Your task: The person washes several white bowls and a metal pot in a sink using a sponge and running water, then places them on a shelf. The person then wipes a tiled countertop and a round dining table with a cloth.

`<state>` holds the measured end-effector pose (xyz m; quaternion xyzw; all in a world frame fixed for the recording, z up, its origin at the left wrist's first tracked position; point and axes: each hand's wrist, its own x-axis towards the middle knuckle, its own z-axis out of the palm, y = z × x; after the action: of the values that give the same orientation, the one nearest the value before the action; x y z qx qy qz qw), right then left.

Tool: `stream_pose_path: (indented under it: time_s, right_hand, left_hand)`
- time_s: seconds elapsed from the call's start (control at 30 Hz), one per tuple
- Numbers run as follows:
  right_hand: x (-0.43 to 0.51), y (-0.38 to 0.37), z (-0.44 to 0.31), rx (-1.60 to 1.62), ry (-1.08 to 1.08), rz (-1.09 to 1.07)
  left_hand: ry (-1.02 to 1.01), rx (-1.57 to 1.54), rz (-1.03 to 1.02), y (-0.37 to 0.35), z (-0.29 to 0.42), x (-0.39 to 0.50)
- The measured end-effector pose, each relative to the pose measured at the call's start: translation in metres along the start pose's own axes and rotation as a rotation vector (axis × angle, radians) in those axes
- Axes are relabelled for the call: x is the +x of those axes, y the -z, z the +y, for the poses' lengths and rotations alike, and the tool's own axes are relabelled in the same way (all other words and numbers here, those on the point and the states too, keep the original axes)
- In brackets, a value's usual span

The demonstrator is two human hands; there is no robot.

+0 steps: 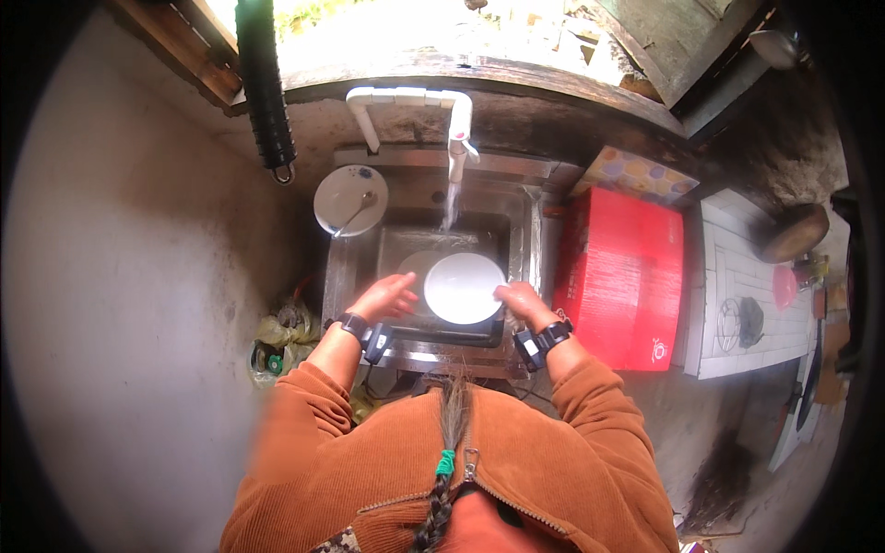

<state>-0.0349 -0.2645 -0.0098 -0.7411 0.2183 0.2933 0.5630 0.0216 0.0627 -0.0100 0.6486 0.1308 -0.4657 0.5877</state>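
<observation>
A white plate or shallow bowl (464, 289) is held over the basin of a stainless steel sink (351, 276). My right hand (523, 303) grips its right rim. On the other side, my left hand (388, 297) is just left of the plate, fingers apart and holding nothing. Water (451, 207) pours from the white tap (458, 148) into the basin behind the plate. Another round shape, partly covered by the plate, shows dimly in the basin. At the sink's back left corner sits a white bowl (339, 190) with blue decoration and a metal spoon (356, 213) in it.
Right of the sink stands a red box (626, 283), with a white slatted table (740, 304) beyond it. A black ribbed object (266, 104) hangs at upper left. Plastic bags (287, 339) lie low by the left wall (138, 290). A wooden window sill (525, 79) runs behind the tap.
</observation>
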Motion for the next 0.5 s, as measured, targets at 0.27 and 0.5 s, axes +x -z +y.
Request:
stream_pose_path:
  time_s: [0.27,0.5]
  right_hand:
    - [0.011,-0.066,-0.048,0.223,0.121,-0.228]
    - [0.031,-0.079,-0.007,0.22,0.065,-0.135]
  left_hand:
    - [-0.385,0.124,0.326,0.033,-0.019,0.003]
    - [-0.695,0.181,0.835,0.168,-0.005,0.048]
